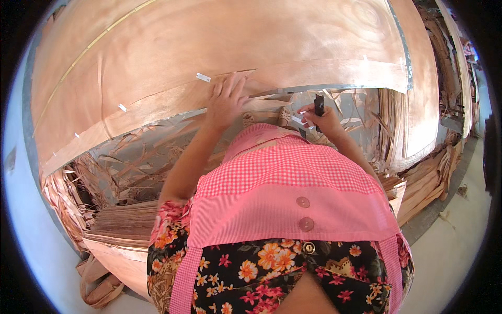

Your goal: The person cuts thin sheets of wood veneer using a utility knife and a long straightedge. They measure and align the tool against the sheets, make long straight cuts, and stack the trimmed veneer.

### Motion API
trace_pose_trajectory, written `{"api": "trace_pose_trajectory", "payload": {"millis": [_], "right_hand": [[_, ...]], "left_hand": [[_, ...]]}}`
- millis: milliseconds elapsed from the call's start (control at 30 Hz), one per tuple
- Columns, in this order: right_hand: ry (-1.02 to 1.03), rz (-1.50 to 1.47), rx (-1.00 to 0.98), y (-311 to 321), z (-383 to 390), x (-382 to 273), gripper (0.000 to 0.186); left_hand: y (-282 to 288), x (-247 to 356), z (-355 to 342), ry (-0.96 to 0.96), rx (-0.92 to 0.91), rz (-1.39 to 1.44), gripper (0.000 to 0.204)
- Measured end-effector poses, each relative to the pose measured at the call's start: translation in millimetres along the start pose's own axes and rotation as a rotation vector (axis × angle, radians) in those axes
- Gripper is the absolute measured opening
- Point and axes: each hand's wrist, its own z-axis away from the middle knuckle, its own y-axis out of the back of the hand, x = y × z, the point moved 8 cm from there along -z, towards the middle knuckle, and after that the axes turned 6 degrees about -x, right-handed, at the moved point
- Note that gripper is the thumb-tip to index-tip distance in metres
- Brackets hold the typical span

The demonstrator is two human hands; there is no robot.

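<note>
The left hand (226, 99) lies flat, fingers spread, pressing the near edge of a wide reddish-brown wood veneer sheet (219, 47) on the metal-edged table (334, 87). The right hand (322, 119) is closed around a slim black tool (318, 105), just off that edge. Small white tape pieces (203, 77) sit beside the left fingers. Below both hands, veneer scraps (141, 157) pile up; a pink checked apron (293, 178) blocks the nearer view.

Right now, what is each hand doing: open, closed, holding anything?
Left hand: open, fingers spread, pressing flat on the veneer sheet at the table edge.
Right hand: closed on a small dark tool, with white tape at its fingers.
</note>
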Motion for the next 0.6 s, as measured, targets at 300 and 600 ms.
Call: {"api": "trace_pose_trajectory", "payload": {"millis": [300, 600], "right_hand": [[-0.047, 0.073, -0.034, -73, -21, 7, 0.015], [-0.026, -0.082, 0.122, -55, -107, 14, 0.015]], "left_hand": [[-19, -41, 26, -0.032, 0.012, -0.097, 0.055], [-75, -14, -3, -0.031, 0.100, 0.082, 0.040]]}}
